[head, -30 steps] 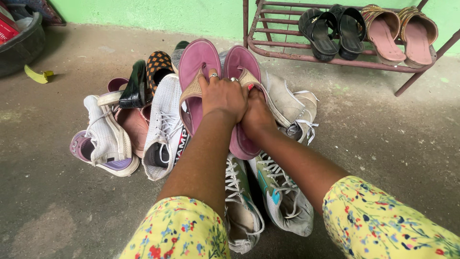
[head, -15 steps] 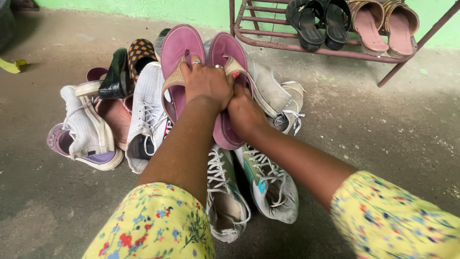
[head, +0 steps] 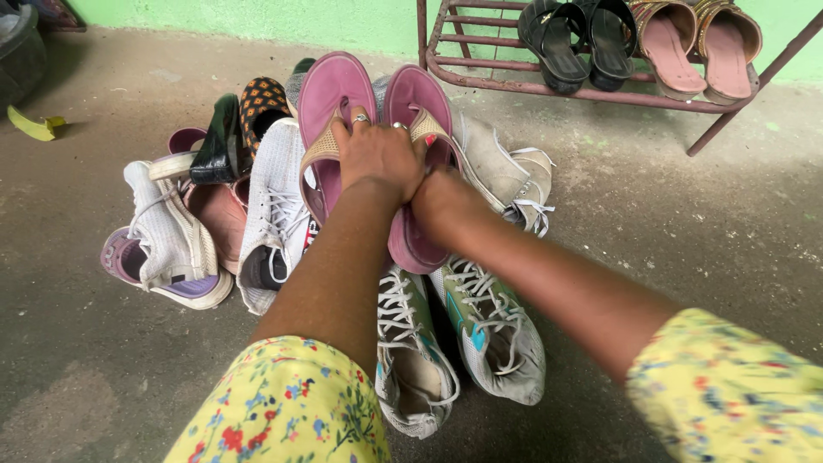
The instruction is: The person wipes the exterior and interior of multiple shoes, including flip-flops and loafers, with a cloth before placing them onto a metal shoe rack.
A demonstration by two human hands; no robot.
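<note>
- Nearest: two yellow floral sleeves (head: 291, 403), forearms running out over a shoe pile on the concrete floor (head: 703, 223).
- Under the forearms: pair of grey-green sneakers (head: 489, 330) with white laces, side by side, toes pointing toward the person.
- Left hand (head: 377, 154): fingers curled over the woven strap of the left pink sandal (head: 333, 120), rings on two fingers. Closed grip on the strap.
- Right hand (head: 441, 199): tucked just behind and below the left hand, against the right pink sandal (head: 416, 171). Fingers mostly hidden by the left hand; one red-painted nail shows at the strap. Looks wrapped around the sandal, how tightly I can't tell.
- Both sandals are held together, soles down, insoles facing up, tilted, on top of the middle of the pile.
- Left of them: white knit sneaker (head: 274, 214) touching the left sandal; further left a white and lilac sneaker (head: 163, 249) at the pile's left edge, with a pink shoe (head: 219, 214) between the two.
- Behind those: black glossy heel (head: 219, 141), orange-dotted black shoe (head: 261, 103).
- Right of the sandals: grey canvas sneaker (head: 506, 171), laces loose.
- Far side: maroon metal rack (head: 600, 90) at the green wall (head: 257, 21), carrying black sandals (head: 583, 39) and pink-gold sandals (head: 703, 47).
- Far left corner: dark tub (head: 21, 60), yellow scrap (head: 34, 127) on the floor beside it.
</note>
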